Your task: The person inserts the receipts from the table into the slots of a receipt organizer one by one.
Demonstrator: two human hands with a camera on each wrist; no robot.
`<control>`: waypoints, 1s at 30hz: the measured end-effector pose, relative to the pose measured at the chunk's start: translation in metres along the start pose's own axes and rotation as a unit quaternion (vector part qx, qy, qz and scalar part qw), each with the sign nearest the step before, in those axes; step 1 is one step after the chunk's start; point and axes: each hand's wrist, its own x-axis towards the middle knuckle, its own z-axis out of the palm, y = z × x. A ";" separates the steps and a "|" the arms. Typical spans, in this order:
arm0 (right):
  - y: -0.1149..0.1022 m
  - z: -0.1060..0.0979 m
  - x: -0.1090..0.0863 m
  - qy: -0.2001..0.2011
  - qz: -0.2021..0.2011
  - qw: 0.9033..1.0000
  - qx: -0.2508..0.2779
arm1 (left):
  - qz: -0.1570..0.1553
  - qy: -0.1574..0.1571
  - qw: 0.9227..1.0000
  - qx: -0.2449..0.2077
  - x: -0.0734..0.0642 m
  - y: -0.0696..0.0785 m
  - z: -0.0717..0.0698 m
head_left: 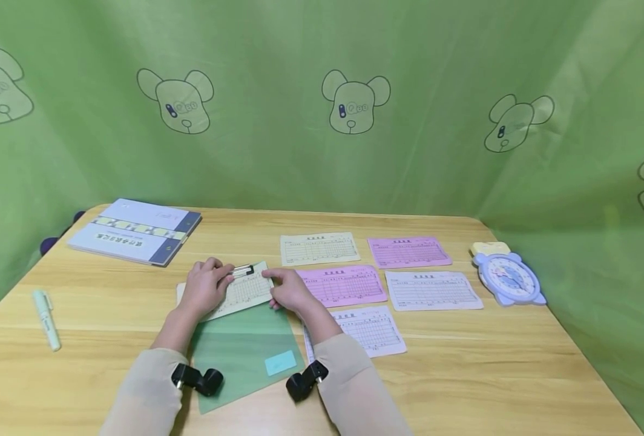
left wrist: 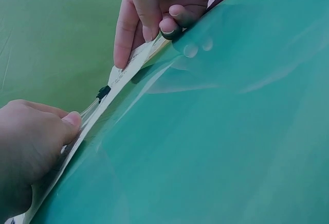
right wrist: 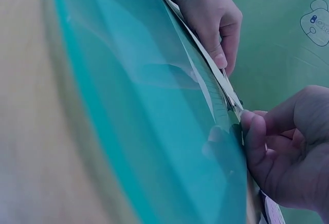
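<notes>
A cream paper form (head_left: 244, 292) lies along the top edge of a translucent green folder (head_left: 240, 357), which bears a pale blue label (head_left: 280, 363). A black binder clip (head_left: 243, 270) with silver wire handles sits at the form's upper edge. My left hand (head_left: 204, 289) pinches the clip's handles between thumb and fingers; the left wrist view shows the clip (left wrist: 103, 92) just beyond that thumb. My right hand (head_left: 292, 292) pinches the form's right end against the folder's edge, its thumb on top. In the right wrist view the folder (right wrist: 149, 106) bends upward.
Several printed forms lie to the right, among them a pink form (head_left: 344, 284) and a white form (head_left: 433, 290). A blue toy clock (head_left: 509, 278) and a yellow block (head_left: 489, 248) stand at the right edge. Back left is a booklet (head_left: 134, 230); a highlighter (head_left: 46, 320) lies left.
</notes>
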 end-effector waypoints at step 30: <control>-0.017 -0.046 -0.027 -0.024 -0.083 0.993 -0.077 | -0.039 0.010 0.998 -0.055 -0.003 -0.002 0.004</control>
